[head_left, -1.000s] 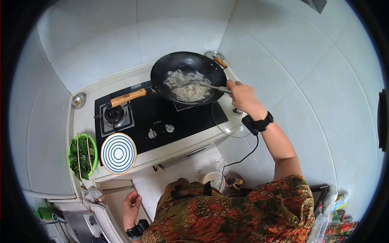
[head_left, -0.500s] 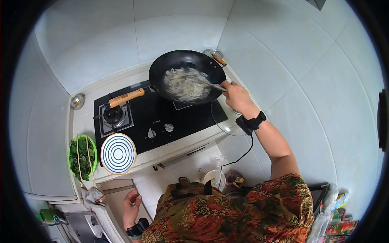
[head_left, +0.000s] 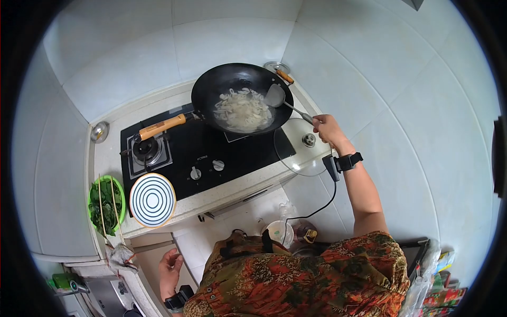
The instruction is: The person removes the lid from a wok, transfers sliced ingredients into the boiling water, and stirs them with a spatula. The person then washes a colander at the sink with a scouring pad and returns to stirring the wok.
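Observation:
My right hand (head_left: 328, 131) grips the handle of a metal wok spatula (head_left: 275, 96), whose blade rests against the right inner wall of a black wok (head_left: 222, 87). Pale, sliced strips of food (head_left: 243, 111) lie in cloudy liquid at the bottom of the wok. The wok's wooden handle (head_left: 163, 127) points left. Down by my side, my left hand (head_left: 170, 267) holds nothing, its fingers loosely bent and apart from the thumb. Under the spatula handle, a glass lid (head_left: 296, 158) lies on the counter at the right.
A blue-ringed plate (head_left: 153, 199) sits at the stove's front left. Beside it, a green basket (head_left: 123, 203) holds leafy greens, with chopsticks (head_left: 101, 206) across it. The black gas stove (head_left: 179, 164) has a bare left burner (head_left: 148, 150). A cable (head_left: 311, 214) hangs from my right wrist.
My right hand has moved right and slightly down, drawing the spatula out of the food to the wok's right side. The blade is now visible. My left hand stays low.

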